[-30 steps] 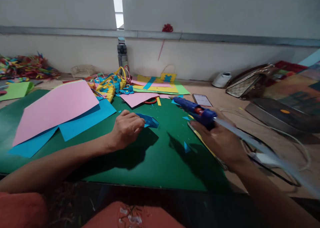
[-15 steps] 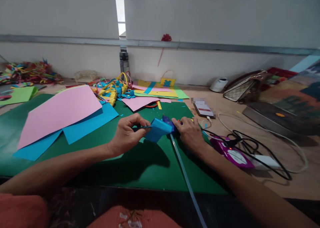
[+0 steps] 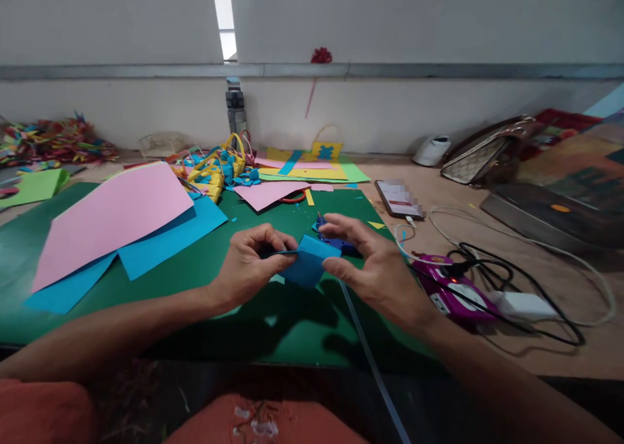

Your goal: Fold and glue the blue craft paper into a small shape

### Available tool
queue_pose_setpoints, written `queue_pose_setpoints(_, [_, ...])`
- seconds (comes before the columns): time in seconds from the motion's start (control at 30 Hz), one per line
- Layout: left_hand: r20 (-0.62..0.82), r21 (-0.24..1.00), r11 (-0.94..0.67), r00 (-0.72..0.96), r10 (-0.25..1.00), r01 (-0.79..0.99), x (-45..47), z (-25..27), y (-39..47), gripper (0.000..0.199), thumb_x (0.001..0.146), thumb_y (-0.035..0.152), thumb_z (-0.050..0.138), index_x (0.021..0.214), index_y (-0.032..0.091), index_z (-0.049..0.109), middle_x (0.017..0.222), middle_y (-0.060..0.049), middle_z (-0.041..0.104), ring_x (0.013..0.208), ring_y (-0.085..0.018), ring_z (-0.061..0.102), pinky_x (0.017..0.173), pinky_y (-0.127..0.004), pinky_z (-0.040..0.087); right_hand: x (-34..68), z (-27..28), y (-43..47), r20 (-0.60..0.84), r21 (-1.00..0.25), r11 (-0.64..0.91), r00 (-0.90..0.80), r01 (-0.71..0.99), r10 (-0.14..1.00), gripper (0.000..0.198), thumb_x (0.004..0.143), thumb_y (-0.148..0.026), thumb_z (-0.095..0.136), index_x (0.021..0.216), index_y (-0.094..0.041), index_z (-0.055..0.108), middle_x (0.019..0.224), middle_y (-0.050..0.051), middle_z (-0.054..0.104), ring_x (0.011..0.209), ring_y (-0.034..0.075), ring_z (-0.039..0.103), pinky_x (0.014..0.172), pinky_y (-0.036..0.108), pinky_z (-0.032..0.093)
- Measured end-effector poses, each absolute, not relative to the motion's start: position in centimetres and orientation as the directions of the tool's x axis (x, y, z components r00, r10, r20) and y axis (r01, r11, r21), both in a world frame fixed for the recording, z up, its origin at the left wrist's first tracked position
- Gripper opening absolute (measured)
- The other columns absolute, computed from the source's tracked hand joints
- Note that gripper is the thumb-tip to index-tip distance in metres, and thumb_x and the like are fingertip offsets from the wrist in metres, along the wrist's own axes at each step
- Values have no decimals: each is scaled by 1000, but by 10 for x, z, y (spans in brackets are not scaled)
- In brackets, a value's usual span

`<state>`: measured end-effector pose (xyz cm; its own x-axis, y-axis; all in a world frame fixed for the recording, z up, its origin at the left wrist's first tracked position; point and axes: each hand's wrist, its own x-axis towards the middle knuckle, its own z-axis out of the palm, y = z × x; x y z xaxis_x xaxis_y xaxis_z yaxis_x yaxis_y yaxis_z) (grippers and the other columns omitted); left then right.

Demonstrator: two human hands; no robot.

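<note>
My left hand (image 3: 258, 262) pinches the left edge of a folded piece of blue paper (image 3: 309, 265), holding it above the green mat (image 3: 234, 340). My right hand (image 3: 375, 268) is open beside the paper's right side, fingers apart and curved; the thumb tip is at its edge, and I cannot tell whether it touches. Just behind that hand lies a blue hot glue gun (image 3: 336, 241), partly hidden by the fingers. A long translucent glue stick (image 3: 368, 350) runs from near the gun toward me past the mat's front edge.
Large pink (image 3: 119, 203) and blue sheets (image 3: 170, 236) lie at left. Red-handled scissors (image 3: 294, 199) sit partly under pink paper. Small yellow and blue paper baskets (image 3: 214, 174) stand behind. At right are a phone (image 3: 400, 199), a purple power strip (image 3: 455, 291) and tangled cables (image 3: 526, 301).
My right hand has let go of the glue gun, opened and come toward the blue paper. The gun stays lying on the mat. My left hand still holds the paper, nearly unmoved.
</note>
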<state>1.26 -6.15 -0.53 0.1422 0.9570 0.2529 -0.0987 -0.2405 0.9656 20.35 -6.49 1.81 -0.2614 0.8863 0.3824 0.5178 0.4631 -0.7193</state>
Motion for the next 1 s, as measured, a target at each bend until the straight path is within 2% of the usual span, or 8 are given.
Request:
queue_pose_setpoints(0.07, [228, 971, -212, 162, 960, -111, 14, -4, -63, 20, 61, 12, 69, 56, 15, 50, 72, 0, 65, 68, -10, 58, 56, -18, 46, 196, 12, -67, 347, -744, 441, -274, 502, 897, 54, 72, -30, 67, 122, -20, 51, 108, 7, 65, 98, 22, 61, 85, 38, 49])
queue_pose_setpoints(0.2, [222, 973, -206, 175, 959, -106, 13, -5, -64, 20, 61, 13, 71, 57, 15, 52, 71, 0, 65, 67, -9, 58, 58, -18, 46, 192, 2, -67, 356, -764, 447, -275, 466, 893, 48, 75, -25, 62, 121, -21, 53, 112, 7, 64, 97, 21, 62, 85, 38, 50])
queue_pose_setpoints(0.47, [180, 984, -178, 161, 970, -26, 12, -13, -61, 15, 63, 22, 73, 64, 15, 61, 63, 1, 63, 59, -8, 54, 55, -18, 44, 194, -3, -67, 448, -653, 542, -307, 529, 839, 43, 81, -27, 57, 124, -21, 52, 106, 5, 67, 99, 21, 62, 91, 39, 47])
queue_pose_setpoints(0.77, [70, 994, -52, 189, 979, -101, 15, -8, -63, 16, 60, 18, 74, 73, 14, 66, 66, 2, 64, 57, -6, 52, 52, -15, 41, 196, -2, -71, 458, -605, 566, -336, 560, 823, 44, 84, -27, 54, 127, -20, 48, 107, 6, 67, 100, 21, 62, 89, 37, 49])
queue_pose_setpoints(1.0, [-33, 999, 41, 226, 974, -33, 16, -3, -65, 18, 60, 21, 72, 74, 12, 65, 62, 3, 59, 53, -6, 46, 50, -18, 37, 195, 0, -72, 445, -601, 563, -348, 568, 825, 45, 84, -28, 53, 128, -21, 46, 108, 6, 66, 99, 21, 62, 87, 38, 50])
